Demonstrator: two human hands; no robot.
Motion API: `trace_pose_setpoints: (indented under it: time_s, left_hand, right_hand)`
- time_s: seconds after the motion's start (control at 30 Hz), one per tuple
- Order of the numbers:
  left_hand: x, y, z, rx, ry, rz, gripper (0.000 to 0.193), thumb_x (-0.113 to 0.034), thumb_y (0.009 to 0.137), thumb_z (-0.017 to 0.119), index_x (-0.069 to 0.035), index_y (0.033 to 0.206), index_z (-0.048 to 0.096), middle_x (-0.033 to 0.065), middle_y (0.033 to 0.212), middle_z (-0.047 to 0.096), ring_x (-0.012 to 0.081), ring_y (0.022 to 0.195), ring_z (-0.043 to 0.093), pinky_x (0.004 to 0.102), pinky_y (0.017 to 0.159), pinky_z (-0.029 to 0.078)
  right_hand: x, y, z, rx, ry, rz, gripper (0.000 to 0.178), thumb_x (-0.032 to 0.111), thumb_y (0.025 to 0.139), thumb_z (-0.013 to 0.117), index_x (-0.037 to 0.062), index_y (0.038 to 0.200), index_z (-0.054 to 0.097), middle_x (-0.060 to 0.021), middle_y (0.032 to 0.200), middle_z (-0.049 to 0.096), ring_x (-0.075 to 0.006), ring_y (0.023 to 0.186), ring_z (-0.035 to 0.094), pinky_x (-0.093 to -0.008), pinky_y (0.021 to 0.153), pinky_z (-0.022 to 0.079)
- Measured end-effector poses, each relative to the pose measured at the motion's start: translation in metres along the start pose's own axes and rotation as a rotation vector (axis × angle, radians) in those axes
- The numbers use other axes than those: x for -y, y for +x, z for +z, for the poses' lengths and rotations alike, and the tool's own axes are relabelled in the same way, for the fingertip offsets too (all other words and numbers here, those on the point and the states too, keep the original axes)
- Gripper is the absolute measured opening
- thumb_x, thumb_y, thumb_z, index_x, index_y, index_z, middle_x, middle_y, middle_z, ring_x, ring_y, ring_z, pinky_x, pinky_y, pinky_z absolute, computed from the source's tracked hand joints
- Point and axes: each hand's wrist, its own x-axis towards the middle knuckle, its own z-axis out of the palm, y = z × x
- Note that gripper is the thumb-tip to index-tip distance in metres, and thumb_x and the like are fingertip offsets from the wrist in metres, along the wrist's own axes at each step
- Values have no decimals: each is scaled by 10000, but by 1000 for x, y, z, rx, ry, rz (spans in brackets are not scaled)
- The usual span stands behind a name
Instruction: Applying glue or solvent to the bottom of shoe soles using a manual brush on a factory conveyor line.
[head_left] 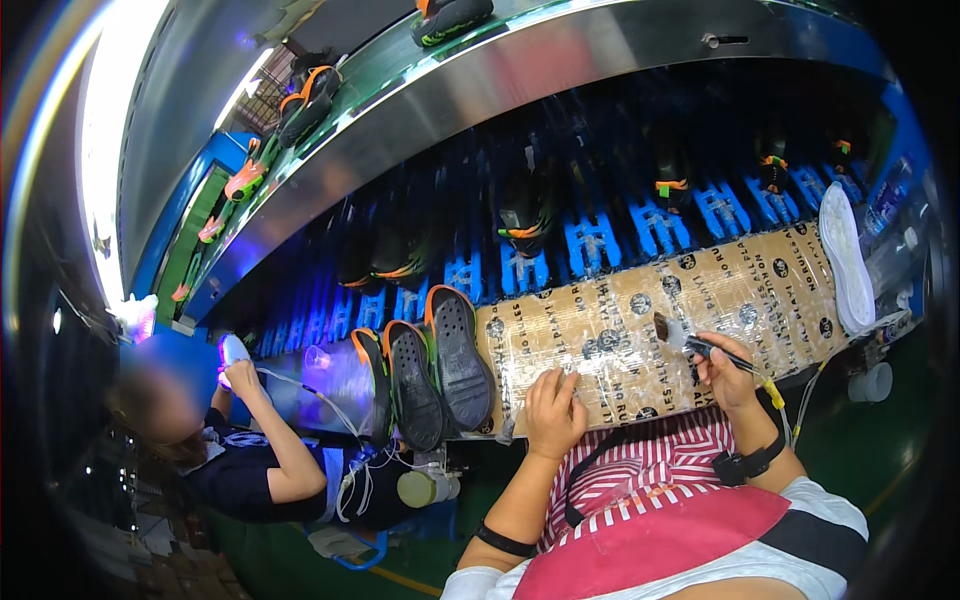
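My right hand (727, 373) grips a glue brush (682, 337) by its black handle. Its brown bristles point left, just over the cardboard-covered bench top (610, 330); I cannot tell if they touch it. A thin hose with a yellow connector (773, 393) runs by the handle's back end. Near the bench's front edge my left hand (556, 412) lies on the cardboard, fingers apart and holding nothing. To its left several black shoe soles with orange and green edging lean side by side; the closest sole (460, 358) shows a grid of recesses.
A white sole (847, 258) stands at the bench's right end by a clear bottle (885, 208). Blue racks (592, 243) holding shoes line the far side, under a metal-edged conveyor (600, 45). At left a co-worker (290, 460) holds a lit shoe. A jar (428, 487) hangs below the bench.
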Motion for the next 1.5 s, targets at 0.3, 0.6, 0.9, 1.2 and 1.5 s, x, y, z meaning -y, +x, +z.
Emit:
trace_pose_setpoints:
  time_s: [0.3, 0.6, 0.9, 1.2, 1.5]
  left_hand:
    - [0, 1, -2, -16, -1, -21, 339, -78, 639, 531, -50, 975, 562, 152, 1021, 509, 317, 974, 480, 398, 832, 366]
    - [2, 0, -2, -24, 3, -33, 337, -80, 648, 538, -46, 983, 553, 155, 1023, 506, 325, 975, 475, 397, 834, 365]
    - [2, 0, -3, -39, -38, -24, 333, -73, 645, 536, -48, 976, 556, 153, 1037, 505, 324, 977, 473, 396, 834, 365]
    - [4, -2, -5, -47, -46, -24, 342, -67, 640, 538, -52, 981, 553, 150, 1040, 501, 318, 983, 470, 398, 833, 365]
    - [4, -2, -5, -72, -48, -24, 340, -61, 642, 541, -51, 981, 553, 151, 1031, 501, 319, 981, 472, 399, 832, 366]
  right_hand:
    - [-2, 1, 1, -20, 0, -15, 398, 210, 805, 551, -68, 1078, 471, -114, 763, 576, -107, 531, 508, -188, 455, 398]
    - [-4, 3, 1, 7, -7, -20, 386, 195, 805, 555, -63, 1081, 477, -100, 765, 582, -94, 536, 513, -172, 456, 397]
    - [-7, 2, -2, -4, -58, -47, 427, 222, 820, 540, -68, 1117, 443, -98, 771, 569, -88, 549, 500, -177, 464, 397]
    - [-7, 3, 0, 5, -91, -58, 423, 213, 826, 534, -70, 1124, 435, -102, 772, 571, -86, 546, 497, -175, 463, 397]
    - [-7, 2, 0, 9, -101, -61, 405, 194, 831, 523, -64, 1129, 431, -104, 782, 565, -92, 560, 495, -179, 471, 395]
